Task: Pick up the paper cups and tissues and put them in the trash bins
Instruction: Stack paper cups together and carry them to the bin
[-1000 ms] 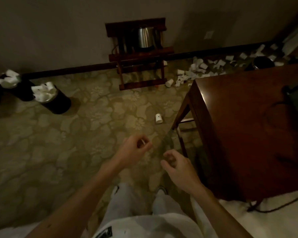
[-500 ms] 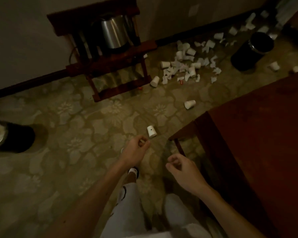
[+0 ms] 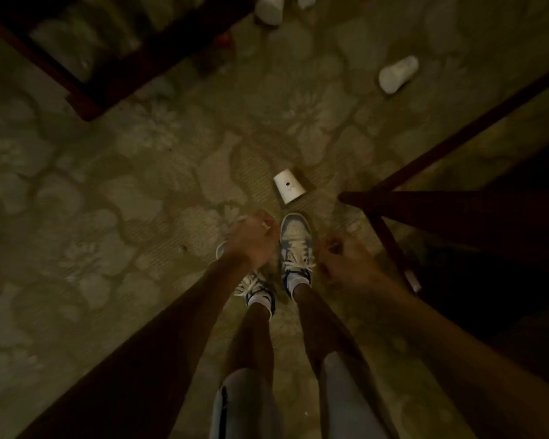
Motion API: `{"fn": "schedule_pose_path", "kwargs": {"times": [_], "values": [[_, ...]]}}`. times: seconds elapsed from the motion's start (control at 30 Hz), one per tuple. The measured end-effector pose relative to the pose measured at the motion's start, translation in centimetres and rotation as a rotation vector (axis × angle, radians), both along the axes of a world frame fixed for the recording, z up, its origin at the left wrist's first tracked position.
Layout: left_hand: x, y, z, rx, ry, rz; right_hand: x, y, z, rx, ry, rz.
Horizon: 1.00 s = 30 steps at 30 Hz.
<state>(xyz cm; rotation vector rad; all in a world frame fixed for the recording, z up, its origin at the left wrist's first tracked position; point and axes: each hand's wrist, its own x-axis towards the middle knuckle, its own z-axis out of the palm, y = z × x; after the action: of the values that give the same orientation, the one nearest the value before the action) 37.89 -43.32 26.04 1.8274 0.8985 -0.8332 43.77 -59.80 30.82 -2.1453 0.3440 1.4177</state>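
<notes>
Left hand (image 3: 254,242): fingers curled tight, white speck showing, contents unclear. Right hand (image 3: 339,264): loosely curled, empty. Risk: right shoe (image 3: 293,236), just beside paper cup (image 3: 288,186), may kick it under the table (image 3: 441,204).

Three paper cups (image 3: 289,186) (image 3: 398,74) (image 3: 269,7), two hands (image 3: 251,242) (image 3: 343,264), two shoes (image 3: 295,245) (image 3: 251,288)

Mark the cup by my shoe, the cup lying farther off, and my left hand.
cup by the shoe (image 3: 290,191): head view, side wall.
farther cup (image 3: 398,74): head view, side wall.
left hand (image 3: 253,241): head view, back of hand.
</notes>
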Motion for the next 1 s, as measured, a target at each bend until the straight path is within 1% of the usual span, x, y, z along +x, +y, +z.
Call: {"fn": "schedule_pose_path", "kwargs": {"times": [0.1, 0.23, 0.33, 0.4, 0.5, 0.67, 0.77, 0.83, 0.9, 0.97, 1.0], "values": [[0.3, -0.2, -6.2, -0.005, 0.051, 0.005, 0.9, 1.3, -6.4, -0.045, 0.078, -0.081], [1.4, 0.0, -12.7, -0.005, 0.029, 0.02, 2.5, 3.5, -13.3, -0.017, 0.178, -0.204], [3.0, 0.2, -17.0, -0.009, 0.0, -0.008, 3.7, 4.7, -17.7, -0.021, 0.178, -0.324], [4.3, 0.8, -19.6, -0.023, -0.012, -0.019, 4.6, 5.2, -20.3, -0.032, 0.158, -0.318], [6.1, 1.7, -23.2, -0.087, -0.017, 0.023, 6.7, 5.5, -23.2, -0.052, 0.144, -0.275], [7.7, 1.6, -28.1, -0.201, -0.13, 0.141, 8.9, 4.9, -26.5, -0.018, 0.244, -0.419], [7.5, 1.1, -29.5, -0.233, -0.164, 0.155, 9.0, 4.9, -27.3, 0.023, 0.299, -0.484], [7.0, 0.9, -29.4, -0.258, -0.145, 0.281, 9.2, 5.6, -26.9, 0.06, 0.322, -0.539], [6.5, 1.0, -27.9, -0.3, -0.094, 0.538, 9.2, 6.4, -26.0, 0.058, 0.329, -0.57], [6.2, 1.7, -25.6, -0.34, -0.051, 0.791, 8.9, 7.6, -24.5, 0.049, 0.326, -0.533], [6.1, 2.3, -24.3, -0.356, -0.031, 0.876, 8.7, 8.3, -23.5, 0.053, 0.328, -0.49]]}}
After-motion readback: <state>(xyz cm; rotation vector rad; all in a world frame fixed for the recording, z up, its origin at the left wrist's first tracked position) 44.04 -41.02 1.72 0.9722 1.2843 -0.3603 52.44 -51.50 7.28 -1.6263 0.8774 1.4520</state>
